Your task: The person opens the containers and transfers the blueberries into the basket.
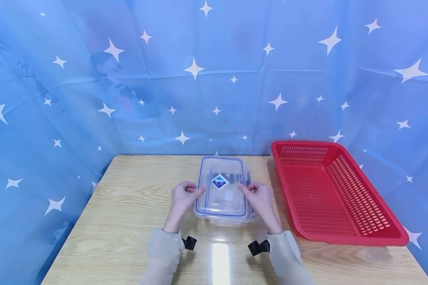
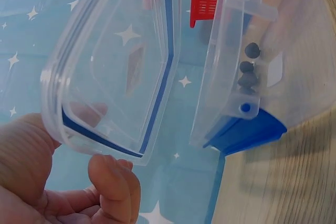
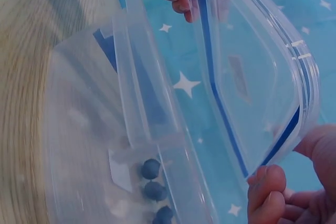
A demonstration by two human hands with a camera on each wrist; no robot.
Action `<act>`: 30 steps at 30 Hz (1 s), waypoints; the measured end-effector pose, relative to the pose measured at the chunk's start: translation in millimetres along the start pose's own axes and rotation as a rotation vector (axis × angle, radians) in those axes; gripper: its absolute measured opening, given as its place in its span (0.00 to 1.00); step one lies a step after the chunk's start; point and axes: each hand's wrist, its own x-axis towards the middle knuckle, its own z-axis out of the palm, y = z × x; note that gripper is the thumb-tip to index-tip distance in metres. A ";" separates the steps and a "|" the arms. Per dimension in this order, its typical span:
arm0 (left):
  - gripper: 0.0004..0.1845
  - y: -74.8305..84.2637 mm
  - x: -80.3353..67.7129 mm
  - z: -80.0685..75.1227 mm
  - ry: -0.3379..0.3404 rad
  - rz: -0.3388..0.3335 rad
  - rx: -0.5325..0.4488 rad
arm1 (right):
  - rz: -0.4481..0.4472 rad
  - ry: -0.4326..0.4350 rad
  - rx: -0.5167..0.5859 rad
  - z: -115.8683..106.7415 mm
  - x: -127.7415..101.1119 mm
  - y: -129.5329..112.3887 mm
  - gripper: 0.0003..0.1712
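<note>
We held the lid (image 1: 221,189) by its two short sides, our left hand (image 1: 183,196) and right hand (image 1: 257,194) each pinching an edge. It was already lifted clear of the box (image 1: 224,215), hovering just above it; setting it down remained. Small dark balls (image 2: 247,66) lay inside the box, the red basket (image 1: 333,190) just right of it.
</note>
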 end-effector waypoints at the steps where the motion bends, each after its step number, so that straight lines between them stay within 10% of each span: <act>1: 0.15 -0.5 -0.2 -1.8 0.002 0.003 0.003 | 0.000 0.001 -0.004 1.2 -0.3 -0.4 0.17; 19: 0.15 -5.7 -3.2 -38.0 0.026 -0.017 0.043 | -0.083 -0.038 0.140 30.3 -4.1 -12.7 0.19; 30: 0.15 -18.9 -3.7 -58.3 0.012 -0.085 -0.054 | 0.011 -0.094 0.062 45.5 -4.0 -26.4 0.19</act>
